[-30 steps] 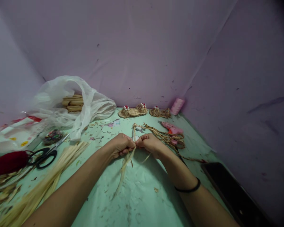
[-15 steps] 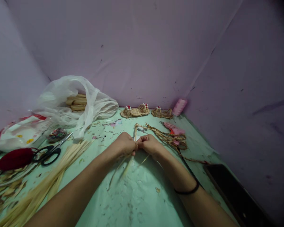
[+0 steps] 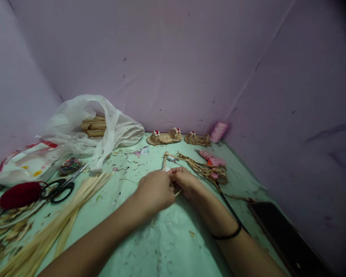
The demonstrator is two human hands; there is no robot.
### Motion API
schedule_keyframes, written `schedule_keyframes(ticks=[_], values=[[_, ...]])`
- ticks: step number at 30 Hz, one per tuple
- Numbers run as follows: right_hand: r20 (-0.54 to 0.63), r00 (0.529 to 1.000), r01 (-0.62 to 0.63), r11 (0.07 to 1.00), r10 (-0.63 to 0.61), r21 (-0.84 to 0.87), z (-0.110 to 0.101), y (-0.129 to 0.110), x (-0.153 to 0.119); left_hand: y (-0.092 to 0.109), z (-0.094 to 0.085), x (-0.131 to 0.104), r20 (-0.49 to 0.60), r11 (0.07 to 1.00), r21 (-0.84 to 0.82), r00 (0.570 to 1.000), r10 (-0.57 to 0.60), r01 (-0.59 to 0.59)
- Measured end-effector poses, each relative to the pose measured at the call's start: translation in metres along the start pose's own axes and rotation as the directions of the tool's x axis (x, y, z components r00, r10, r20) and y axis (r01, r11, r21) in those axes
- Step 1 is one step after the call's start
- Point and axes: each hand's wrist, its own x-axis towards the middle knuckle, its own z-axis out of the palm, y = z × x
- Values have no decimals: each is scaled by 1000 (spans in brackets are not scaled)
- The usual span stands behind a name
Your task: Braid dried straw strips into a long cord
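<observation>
A narrow straw-coloured braid [image 3: 165, 164] runs up from between my hands to a bend at the table's middle. My right hand [image 3: 186, 181] is closed, its thumb and finger pinching the braid's lower end. Just to its left and overlapping it, my left hand [image 3: 155, 192] curls round the loose fibre strands, its fingertips mostly hidden. A short pale strand end [image 3: 178, 192] pokes out between the hands. From the bend, the finished braided cord [image 3: 198, 165] lies in loose loops to the right, over a pink glue gun [image 3: 212, 157].
Left lie loose pale fibres [image 3: 66, 215], black-handled scissors [image 3: 64, 188], red yarn [image 3: 20, 195], a bead container [image 3: 71, 166] and a plastic bag [image 3: 115, 130]. Small woven slippers [image 3: 167, 137] and a pink thread spool [image 3: 219, 132] stand by the wall. A dark phone [image 3: 285, 234] lies right.
My left hand has moved down and right, turning over in front of my right hand. The strands that hung below the hands are now mostly gathered or hidden. My right hand stays nearly still.
</observation>
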Motion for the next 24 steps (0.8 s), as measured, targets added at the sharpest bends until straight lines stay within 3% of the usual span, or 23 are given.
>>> schedule_keyframes(ticks=[2, 3, 5, 8, 11, 18, 22, 24], values=[[-13, 1000, -20, 997, 21, 73, -2, 0, 0, -11, -12, 10, -89, 994, -101, 994, -59, 50], [-19, 999, -35, 993, 37, 114, -2, -1, 0, -15, -15, 15, -77, 971, -216, 990, -117, 98], [-7, 999, -44, 989, 45, 144, -3, -1, -1, -19, -16, 24, 93, 842, -483, 971, -221, 238], [41, 999, -26, 982, 19, 186, -4, 0, -1, -21, -3, 33, 397, 551, -726, 905, -153, 412], [73, 997, 17, 990, -28, 142, -7, 2, 1, -24, 8, 39, 476, 417, -782, 876, -83, 464], [124, 970, 215, 975, -207, -56, -14, 3, 5, -29, 12, 42, 377, 568, -720, 912, -160, 398], [94, 975, 221, 933, -203, -284, -23, 1, 4, -23, 14, 38, 238, 560, -774, 955, -177, 297], [62, 981, 194, 898, -184, -395, -31, -2, 2, -21, 15, 36, 220, 547, -788, 959, -177, 281]])
